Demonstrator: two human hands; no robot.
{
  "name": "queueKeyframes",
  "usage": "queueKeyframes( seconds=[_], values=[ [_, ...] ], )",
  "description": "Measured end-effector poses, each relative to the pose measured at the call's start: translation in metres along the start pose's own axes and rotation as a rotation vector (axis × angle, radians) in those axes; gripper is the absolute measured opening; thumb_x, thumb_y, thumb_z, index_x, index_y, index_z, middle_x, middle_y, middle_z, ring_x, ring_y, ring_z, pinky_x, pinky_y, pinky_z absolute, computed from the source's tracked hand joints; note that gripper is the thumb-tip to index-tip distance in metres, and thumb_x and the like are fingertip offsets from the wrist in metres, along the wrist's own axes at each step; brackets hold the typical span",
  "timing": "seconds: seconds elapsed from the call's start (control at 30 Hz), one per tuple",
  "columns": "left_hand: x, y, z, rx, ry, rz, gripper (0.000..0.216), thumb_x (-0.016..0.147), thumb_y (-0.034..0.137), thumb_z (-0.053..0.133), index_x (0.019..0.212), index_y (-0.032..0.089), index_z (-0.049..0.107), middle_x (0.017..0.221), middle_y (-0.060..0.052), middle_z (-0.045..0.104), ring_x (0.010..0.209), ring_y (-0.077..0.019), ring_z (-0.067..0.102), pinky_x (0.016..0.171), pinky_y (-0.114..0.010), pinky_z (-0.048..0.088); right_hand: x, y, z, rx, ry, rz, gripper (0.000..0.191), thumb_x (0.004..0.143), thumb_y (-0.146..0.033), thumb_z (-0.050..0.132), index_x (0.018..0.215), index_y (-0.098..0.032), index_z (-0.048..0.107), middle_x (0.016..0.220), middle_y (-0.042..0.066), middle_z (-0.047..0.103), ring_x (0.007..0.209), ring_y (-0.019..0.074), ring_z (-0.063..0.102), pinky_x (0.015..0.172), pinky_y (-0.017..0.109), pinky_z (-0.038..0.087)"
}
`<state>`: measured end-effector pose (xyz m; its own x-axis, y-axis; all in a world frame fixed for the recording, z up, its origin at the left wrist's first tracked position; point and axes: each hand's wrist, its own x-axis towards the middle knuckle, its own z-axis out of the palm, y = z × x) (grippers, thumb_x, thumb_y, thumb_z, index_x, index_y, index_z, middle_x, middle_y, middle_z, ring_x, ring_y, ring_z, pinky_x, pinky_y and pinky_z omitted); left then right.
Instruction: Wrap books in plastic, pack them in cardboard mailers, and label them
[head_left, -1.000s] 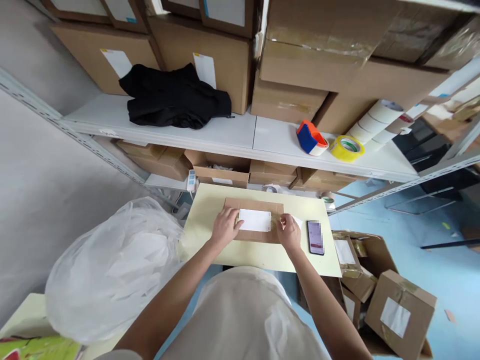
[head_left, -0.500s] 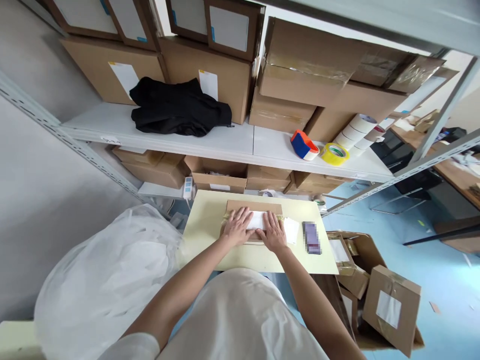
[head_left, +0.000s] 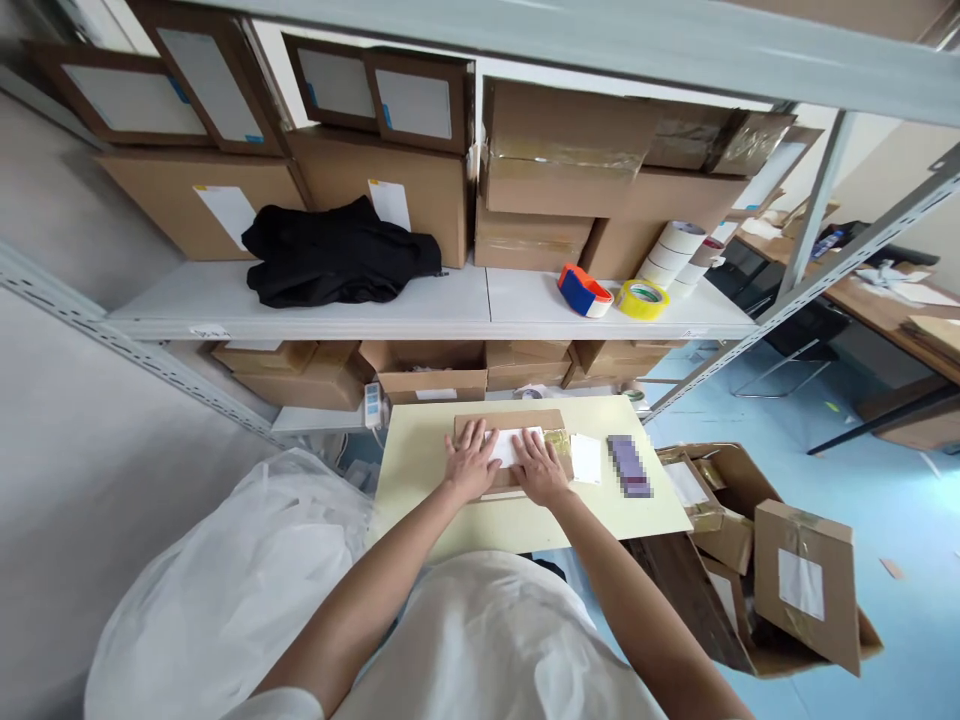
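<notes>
A flat brown cardboard parcel (head_left: 510,422) lies on a small pale yellow table (head_left: 420,460). A white label (head_left: 517,440) is on top of the parcel. My left hand (head_left: 471,463) lies flat on the label's left part, fingers spread. My right hand (head_left: 538,468) lies flat on its right part, fingers stretched out. Both hands press down side by side and hold nothing. A white slip of paper (head_left: 586,459) and a phone (head_left: 628,466) lie on the table to the right of the parcel.
A large white plastic bag (head_left: 225,590) stands at my left. Open cartons with labelled parcels (head_left: 802,585) sit on the blue floor at right. The shelf behind holds a black garment (head_left: 337,255), an orange-blue tape dispenser (head_left: 581,292), yellow tape (head_left: 641,298), white rolls and stacked boxes.
My hands moved from the label's two ends onto its middle and now lie flat on it. The view tilted up, showing more shelving.
</notes>
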<state>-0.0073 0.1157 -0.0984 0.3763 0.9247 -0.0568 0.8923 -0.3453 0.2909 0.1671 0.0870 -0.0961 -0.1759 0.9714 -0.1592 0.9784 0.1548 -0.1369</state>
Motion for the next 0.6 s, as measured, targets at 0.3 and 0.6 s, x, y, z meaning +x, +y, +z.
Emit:
queueKeyframes(
  seconds=[0.3, 0.6],
  values=[
    [-0.017, -0.019, 0.007, -0.088, 0.088, -0.105, 0.076, 0.083, 0.050, 0.054, 0.148, 0.022, 0.027, 0.158, -0.017, 0.006, 0.143, -0.0420, 0.001, 0.102, -0.073, 0.015, -0.023, 0.016, 0.019, 0.105, 0.168, 0.290, 0.060, 0.093, -0.044, 0.038, 0.148, -0.024, 0.028, 0.158, 0.013, 0.013, 0.145, 0.0309, 0.011, 0.107, 0.052, 0.028],
    [-0.031, -0.053, 0.023, -0.618, 0.011, -0.409, 0.094, 0.084, 0.047, 0.054, 0.147, -0.001, 0.003, 0.152, -0.030, 0.016, 0.143, -0.0308, 0.018, 0.109, -0.042, 0.031, -0.028, 0.058, 0.021, 0.547, 0.259, 0.462, 0.076, 0.089, -0.054, 0.037, 0.147, -0.007, 0.024, 0.139, 0.023, 0.048, 0.124, 0.0276, 0.051, 0.092, 0.039, 0.047]
  ],
)
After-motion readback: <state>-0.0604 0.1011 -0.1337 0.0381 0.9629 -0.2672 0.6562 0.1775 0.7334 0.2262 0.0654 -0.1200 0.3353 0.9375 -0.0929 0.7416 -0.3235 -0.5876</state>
